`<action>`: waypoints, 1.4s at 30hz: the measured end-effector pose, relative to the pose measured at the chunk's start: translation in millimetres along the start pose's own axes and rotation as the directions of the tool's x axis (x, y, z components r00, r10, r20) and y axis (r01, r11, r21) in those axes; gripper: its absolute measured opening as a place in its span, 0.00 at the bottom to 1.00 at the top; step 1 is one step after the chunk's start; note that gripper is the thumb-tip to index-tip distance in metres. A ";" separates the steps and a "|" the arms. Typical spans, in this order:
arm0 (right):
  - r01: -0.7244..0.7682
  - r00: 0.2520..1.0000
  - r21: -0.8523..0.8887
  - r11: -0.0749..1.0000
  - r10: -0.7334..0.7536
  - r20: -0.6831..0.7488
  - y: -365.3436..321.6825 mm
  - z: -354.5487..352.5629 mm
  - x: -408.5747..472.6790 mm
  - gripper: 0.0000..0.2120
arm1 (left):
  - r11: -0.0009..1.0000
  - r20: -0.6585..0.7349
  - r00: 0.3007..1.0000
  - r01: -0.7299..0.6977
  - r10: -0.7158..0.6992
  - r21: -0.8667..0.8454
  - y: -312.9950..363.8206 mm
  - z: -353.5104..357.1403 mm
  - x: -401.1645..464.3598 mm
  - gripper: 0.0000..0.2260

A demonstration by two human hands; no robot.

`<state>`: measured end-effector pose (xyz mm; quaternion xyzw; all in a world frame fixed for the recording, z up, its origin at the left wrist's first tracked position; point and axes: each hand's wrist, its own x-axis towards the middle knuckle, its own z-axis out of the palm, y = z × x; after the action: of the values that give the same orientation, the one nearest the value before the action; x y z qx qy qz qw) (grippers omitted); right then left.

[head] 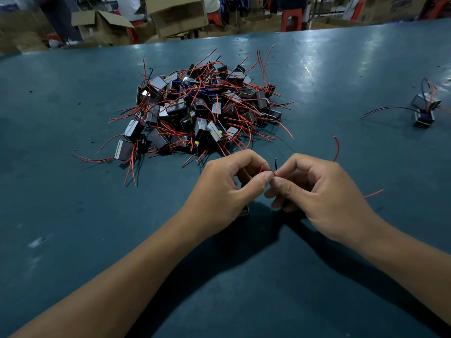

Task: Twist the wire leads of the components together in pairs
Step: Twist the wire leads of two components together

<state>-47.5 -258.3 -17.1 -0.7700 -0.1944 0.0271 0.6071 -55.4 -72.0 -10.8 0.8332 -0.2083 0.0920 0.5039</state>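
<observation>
Left hand (224,186) and right hand (317,191) meet thumb to thumb low over the blue table (73,240), each pinching the thin wire leads (269,170) between thumb and fingertips. Red and black ends poke up above the thumbs; whether they are twisted yet is too small to tell. The held components are mostly hidden: one corner (244,212) shows under the left palm, the other is behind the right fingers. Two loose red wires (337,148) stick out past the right hand. Just beyond the hands sits the pile of components (202,111), too tangled to count. Far right, near the frame edge, one joined pair (424,109). Open table left and near side. Cardboard boxes (175,13) beyond the far edge.
</observation>
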 end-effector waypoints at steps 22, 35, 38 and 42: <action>0.015 1.000 -0.034 0.999 -0.015 -0.003 -1.3 -3.7 -0.7 0.06 | 1.000 -0.133 0.991 0.013 -0.014 -0.008 3.2 -4.0 0.3 0.05; 0.038 0.999 0.032 0.999 -0.038 -0.012 -5.8 0.2 -2.0 0.07 | 1.000 -0.112 0.994 -0.012 0.013 0.004 5.5 -4.1 -0.9 0.05; 0.035 0.999 0.027 0.999 -0.034 -0.021 -3.9 -0.3 -2.1 0.07 | 1.000 -0.116 0.993 -0.012 0.010 -0.011 4.6 -4.2 -1.3 0.05; 0.034 0.999 0.018 0.999 -0.033 -0.022 -2.1 -0.8 -1.5 0.06 | 0.998 -0.076 0.997 -0.021 0.017 -0.052 3.1 -4.9 -2.3 0.01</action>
<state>-49.3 -259.2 -15.2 -0.7611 -0.2004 0.0104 0.6168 -58.5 -68.4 -6.8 0.8136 -0.1994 0.1226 0.5322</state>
